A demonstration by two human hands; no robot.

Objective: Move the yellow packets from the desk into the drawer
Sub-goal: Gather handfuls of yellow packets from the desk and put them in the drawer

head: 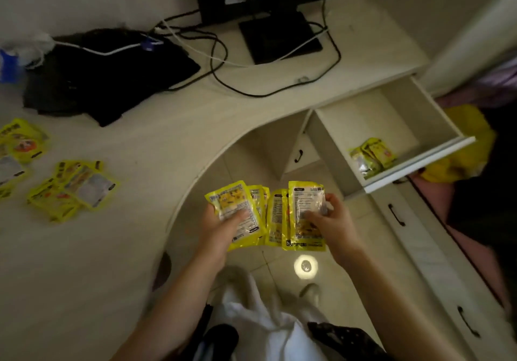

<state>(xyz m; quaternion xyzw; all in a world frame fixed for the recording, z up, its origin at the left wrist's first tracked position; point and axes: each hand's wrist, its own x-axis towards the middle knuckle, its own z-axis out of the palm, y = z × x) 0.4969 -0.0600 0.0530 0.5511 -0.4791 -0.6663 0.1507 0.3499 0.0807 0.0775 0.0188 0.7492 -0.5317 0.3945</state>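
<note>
Both hands hold a fan of yellow packets (275, 220) over the floor, in front of the desk's curved edge. My left hand (223, 226) grips the left part of the fan, my right hand (327, 218) the right part. More yellow packets (72, 187) lie in a loose heap on the desk (140, 142) at the left, and another few (19, 142) sit at the far left edge. The top drawer (419, 162) stands pulled out at the right, with a small stack of yellow packets (372, 156) in its front corner.
Black cloth (106, 75) lies on the desk at the back left. A monitor stand (279, 36) and cables (223, 67) are behind it. Shut drawers with black handles (397, 215) run below the pulled-out one. A yellow bag (461, 148) sits past the drawer's front.
</note>
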